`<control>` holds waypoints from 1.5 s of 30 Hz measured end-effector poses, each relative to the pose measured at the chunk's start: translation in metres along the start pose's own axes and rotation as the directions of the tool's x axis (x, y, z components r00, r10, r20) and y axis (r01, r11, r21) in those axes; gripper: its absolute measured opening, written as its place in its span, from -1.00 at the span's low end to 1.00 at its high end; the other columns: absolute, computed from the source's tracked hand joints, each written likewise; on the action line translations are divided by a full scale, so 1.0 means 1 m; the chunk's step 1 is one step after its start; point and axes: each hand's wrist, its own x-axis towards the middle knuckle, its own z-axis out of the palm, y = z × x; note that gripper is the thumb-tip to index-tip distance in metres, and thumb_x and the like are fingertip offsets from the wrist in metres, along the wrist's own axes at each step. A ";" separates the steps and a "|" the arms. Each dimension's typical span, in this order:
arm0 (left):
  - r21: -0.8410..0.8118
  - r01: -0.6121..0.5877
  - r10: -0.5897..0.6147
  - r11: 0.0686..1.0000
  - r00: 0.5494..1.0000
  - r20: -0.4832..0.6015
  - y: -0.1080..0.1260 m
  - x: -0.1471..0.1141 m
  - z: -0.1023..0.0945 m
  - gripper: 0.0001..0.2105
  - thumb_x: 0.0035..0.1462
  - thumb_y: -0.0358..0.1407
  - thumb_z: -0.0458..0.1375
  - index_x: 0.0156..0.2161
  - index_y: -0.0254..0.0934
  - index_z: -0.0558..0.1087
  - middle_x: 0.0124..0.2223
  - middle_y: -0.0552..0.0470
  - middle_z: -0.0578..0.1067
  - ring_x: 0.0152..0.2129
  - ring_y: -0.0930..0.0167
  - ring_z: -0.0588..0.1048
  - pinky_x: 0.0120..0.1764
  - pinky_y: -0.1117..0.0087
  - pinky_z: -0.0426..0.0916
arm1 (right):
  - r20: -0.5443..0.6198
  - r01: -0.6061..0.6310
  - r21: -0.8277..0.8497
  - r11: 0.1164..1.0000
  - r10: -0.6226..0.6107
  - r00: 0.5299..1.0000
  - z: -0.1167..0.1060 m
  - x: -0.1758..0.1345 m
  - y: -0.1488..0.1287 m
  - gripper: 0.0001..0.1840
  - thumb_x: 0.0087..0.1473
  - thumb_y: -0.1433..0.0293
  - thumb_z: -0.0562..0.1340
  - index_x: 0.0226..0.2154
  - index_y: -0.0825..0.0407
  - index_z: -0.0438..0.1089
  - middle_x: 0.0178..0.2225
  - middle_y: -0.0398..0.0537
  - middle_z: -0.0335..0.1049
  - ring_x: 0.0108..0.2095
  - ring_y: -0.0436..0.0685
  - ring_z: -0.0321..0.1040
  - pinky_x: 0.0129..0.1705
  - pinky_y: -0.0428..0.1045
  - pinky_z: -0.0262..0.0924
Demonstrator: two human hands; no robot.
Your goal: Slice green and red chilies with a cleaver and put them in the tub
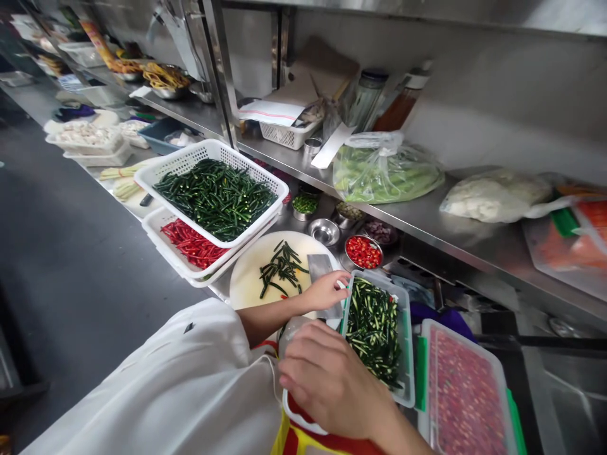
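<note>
My left hand (pixel 327 292) reaches across the round cutting board (pixel 244 278), its fingers curled at the near left rim of a clear plastic box (pixel 406 354) of cut green chillies (pixel 372 328). A broad cleaver blade (pixel 320 265) lies partly under that hand. Several whole green chillies (pixel 282 268) are scattered on the board. Close to my body, my right hand (pixel 327 373) is bent with its fingers curled in. A translucent, rounded thing (pixel 291 332) shows behind those fingers, too covered to name. Below is a white curved rim (pixel 303 420), mostly hidden.
A white basket of green chillies (pixel 218 196) rests over another of red chillies (pixel 192 243). Small metal bowls hold chopped red chillies (pixel 363 251) and greens (pixel 305 203). A lidded box (pixel 467 392) stands right. Above runs a steel shelf (pixel 393 218) with bagged vegetables (pixel 386 170).
</note>
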 end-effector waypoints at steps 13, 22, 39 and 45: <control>0.020 -0.007 0.006 1.000 0.999 0.042 -0.003 0.000 0.001 -0.56 0.11 -0.30 0.19 0.12 -0.28 0.38 -0.06 -0.04 0.50 -0.32 0.46 0.46 -0.15 0.40 0.38 | -0.043 -0.060 -0.047 0.997 0.058 0.997 -0.005 -0.017 -0.012 -0.53 0.11 0.60 0.08 0.06 0.06 0.38 0.12 0.04 0.41 0.15 0.15 0.33 0.19 0.06 0.28; 0.108 -0.004 -0.005 0.994 0.997 0.083 0.002 -0.003 -0.004 -0.56 0.14 -0.31 0.19 0.15 -0.25 0.36 -0.02 -0.02 0.51 -0.26 0.43 0.49 -0.09 0.39 0.39 | -0.162 -0.164 -0.035 0.986 0.157 0.974 0.003 -0.041 0.005 -0.39 0.14 0.48 0.25 0.24 -0.04 0.24 0.08 0.01 0.45 0.02 0.16 0.47 0.07 -0.03 0.39; 0.185 -0.127 0.112 0.975 0.990 0.088 0.001 -0.004 -0.003 -0.60 0.13 -0.30 0.20 0.10 -0.17 0.41 -0.05 -0.03 0.53 -0.24 0.28 0.53 -0.13 0.29 0.43 | -0.117 -0.149 -0.046 0.988 0.143 0.983 0.015 -0.029 0.013 -0.32 0.15 0.51 0.13 0.32 0.06 0.10 0.13 0.10 0.40 0.10 0.21 0.39 0.13 0.09 0.35; 0.197 -0.118 0.088 0.973 0.984 0.152 -0.001 -0.005 0.002 -0.56 0.13 -0.25 0.20 0.13 -0.26 0.39 -0.04 -0.12 0.54 -0.22 0.25 0.54 -0.14 0.26 0.43 | -0.123 -0.189 0.028 0.982 0.191 0.974 0.011 -0.037 0.016 -0.40 0.03 0.32 0.33 0.16 -0.07 0.32 -0.03 -0.07 0.54 0.00 0.20 0.48 0.02 0.05 0.43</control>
